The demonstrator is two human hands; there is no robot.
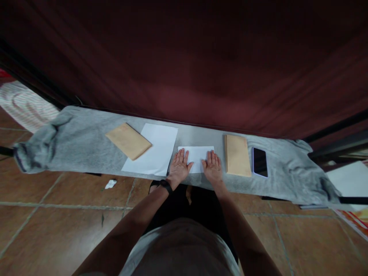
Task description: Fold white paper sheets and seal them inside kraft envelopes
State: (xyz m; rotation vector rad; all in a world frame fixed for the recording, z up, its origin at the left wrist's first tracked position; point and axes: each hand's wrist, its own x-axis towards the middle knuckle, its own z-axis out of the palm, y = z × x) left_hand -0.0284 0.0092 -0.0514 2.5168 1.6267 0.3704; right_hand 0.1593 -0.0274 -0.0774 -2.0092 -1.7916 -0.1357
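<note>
A small white sheet of paper [196, 155], perhaps folded, lies flat on the grey cloth in front of me. My left hand [179, 167] rests palm down on its left side, fingers stretched out and a dark band on the wrist. On the right side of the paper my right hand [212, 167] lies flat too, fingers extended. Larger white paper [155, 153] is spread to the left of my left hand, with a brown envelope [129, 141] lying slanted over its left part. To the right of my right hand sits a stack of brown envelopes [237, 155].
A phone [260, 162] lies right of the envelope stack. Grey cloth [86, 142] covers the long narrow surface, bunched at both ends. A dark red panel [184, 69] rises behind it. On the tiled floor [86, 230] is a white scrap [110, 184].
</note>
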